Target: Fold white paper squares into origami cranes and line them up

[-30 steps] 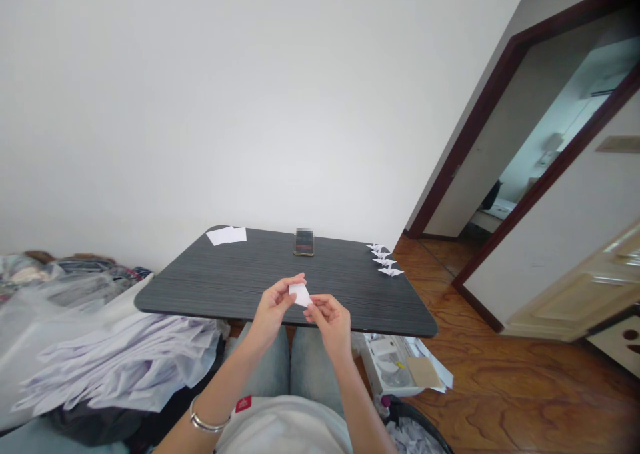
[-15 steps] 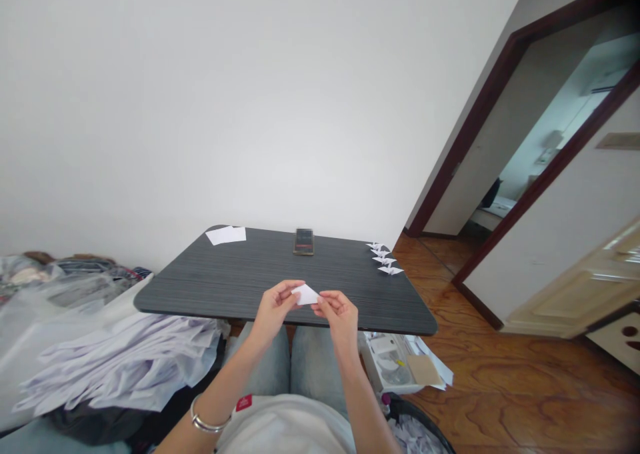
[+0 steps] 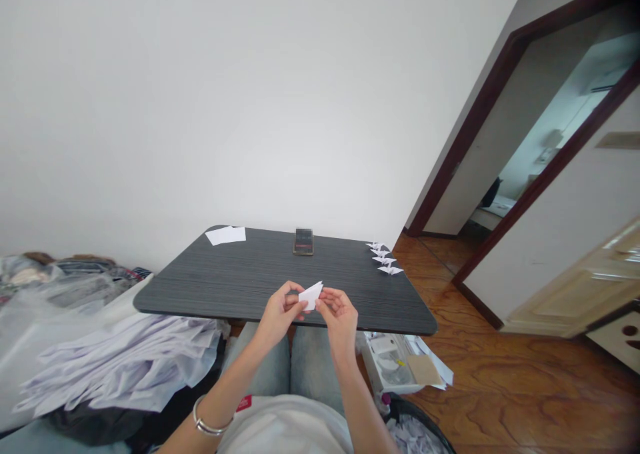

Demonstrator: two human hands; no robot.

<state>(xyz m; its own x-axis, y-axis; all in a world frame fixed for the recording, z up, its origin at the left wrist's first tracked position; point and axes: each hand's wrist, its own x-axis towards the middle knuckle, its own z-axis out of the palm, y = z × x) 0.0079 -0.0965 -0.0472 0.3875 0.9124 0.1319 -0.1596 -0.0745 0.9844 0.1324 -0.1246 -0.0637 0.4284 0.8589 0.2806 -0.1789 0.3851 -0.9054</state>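
A small folded piece of white paper [image 3: 311, 296] is held up between my two hands, above the front edge of the dark table [image 3: 225, 274]. Its pointed tip slants up to the right. My left hand [image 3: 281, 311] pinches the paper's left side between thumb and fingers. On the other side, my right hand [image 3: 337, 314] grips the lower right part, thumb in front and fingers behind. Several white origami cranes [image 3: 389, 269] stand in a row at the table's right end. Flat white paper sheets [image 3: 227, 235] lie at the far left corner.
A phone [image 3: 303, 241] rests at the table's back edge near the wall. Right of my legs are a box of odds and ends [image 3: 393, 367] and a bin of paper scraps [image 3: 417, 434]. A pile of white cloth-like material [image 3: 125, 361] lies to the left.
The folded paper has turned in my hands: its point was toward the lower right and now aims up and right. My fingers have shifted their hold; the table items stay put.
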